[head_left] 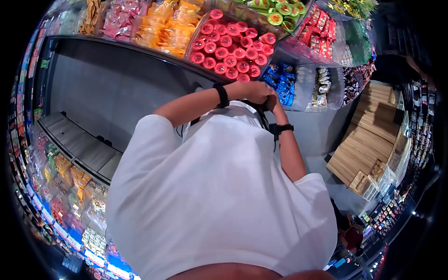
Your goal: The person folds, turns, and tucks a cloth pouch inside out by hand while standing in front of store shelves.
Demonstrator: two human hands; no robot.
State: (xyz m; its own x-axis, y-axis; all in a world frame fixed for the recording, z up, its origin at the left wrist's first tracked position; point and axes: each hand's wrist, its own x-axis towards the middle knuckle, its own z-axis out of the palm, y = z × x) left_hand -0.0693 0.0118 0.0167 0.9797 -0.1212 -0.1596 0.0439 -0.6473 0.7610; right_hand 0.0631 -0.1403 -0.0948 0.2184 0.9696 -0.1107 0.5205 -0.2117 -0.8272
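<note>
My left hand (257, 92) and my right hand (274, 100) meet in front of my white shirt, close to the edge of the candy display. The fingers of both are bent in and touch or overlap; whether something small is between them is hidden. Dark bands circle both wrists. Just beyond the hands is a clear bin of round red-capped items (233, 44). Blue-wrapped sweets (281, 84) lie in a bin beside them.
Orange packets (168, 25) and red packets (321, 30) fill other bins. At right stands a wooden counter (364, 126). Another shelf with bins (79, 179) curves along the lower left. A person (351, 233) is partly visible at lower right.
</note>
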